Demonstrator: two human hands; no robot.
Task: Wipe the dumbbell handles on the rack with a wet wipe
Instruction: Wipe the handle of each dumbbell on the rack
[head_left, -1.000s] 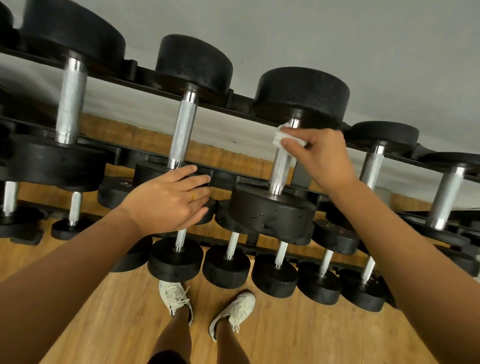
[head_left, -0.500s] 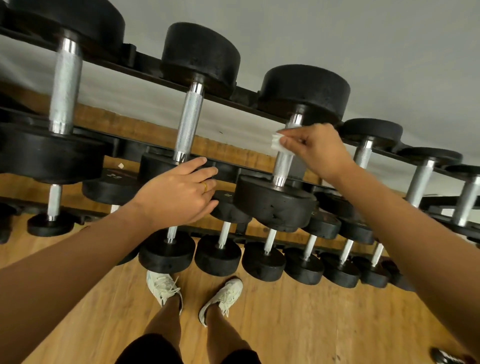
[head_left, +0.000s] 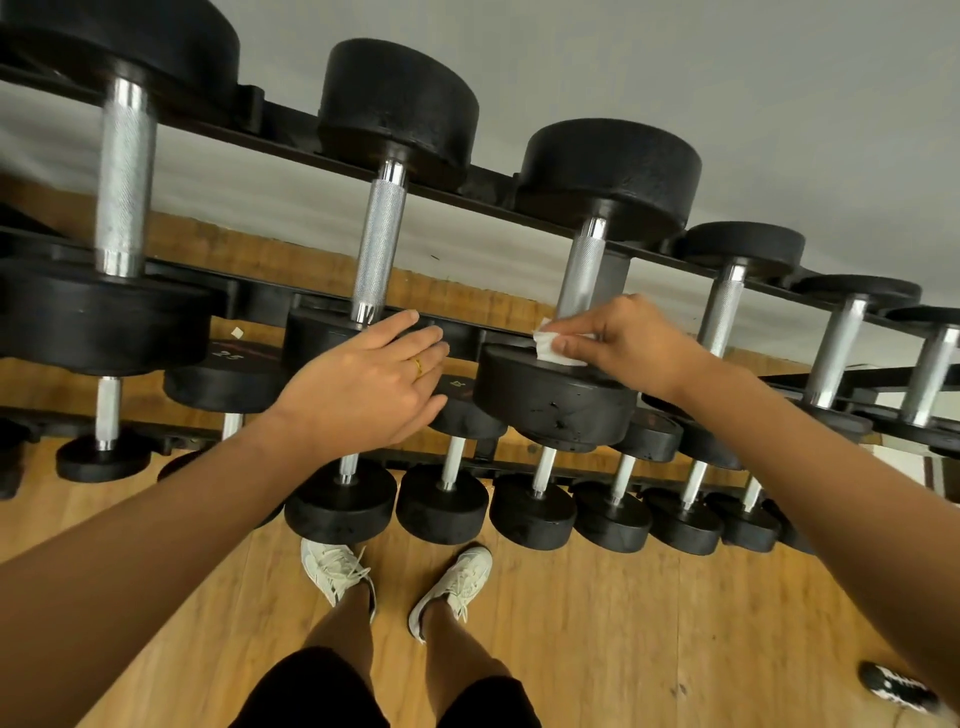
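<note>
- Head view, looking down on the rack (head_left: 291, 117). The top-row dumbbells lie with their chrome bars pointing away from the person, one black head near and one far.
- The right hand (head_left: 628, 345) pinches the wet wipe (head_left: 553, 349) between thumb and fingers. It's a small bunched white wad.
- The wipe sits at the very bottom of the third handle (head_left: 582, 273) from the left, right where the bar meets its near head (head_left: 556, 400).
- The left hand (head_left: 363, 387) holds nothing. Its fingers are fairly straight and close together, lying over the near head of the next dumbbell to the left, just below the second handle (head_left: 379, 249). It looks like bracing, but I can't tell how hard it leans.
- The bit that matters: the third handle's long axis runs from the wipe up and away towards the far head (head_left: 608, 171), tilted a little right in the picture. So nearly all the knurled bar lies beyond the right hand's fingers, none of it on the near side.
- The right hand is clearly the nearer one, basically on the bar. The left hand is one dumbbell over and well apart from the wipe.
- My guess is the stroke has to go straight along that axis, away from the body, with the wipe wrapped round the bar so it doesn't skid off the knurling.
- More handles, like the fourth handle (head_left: 722, 317), wait further right, so I'd say the row isn't done.
</note>
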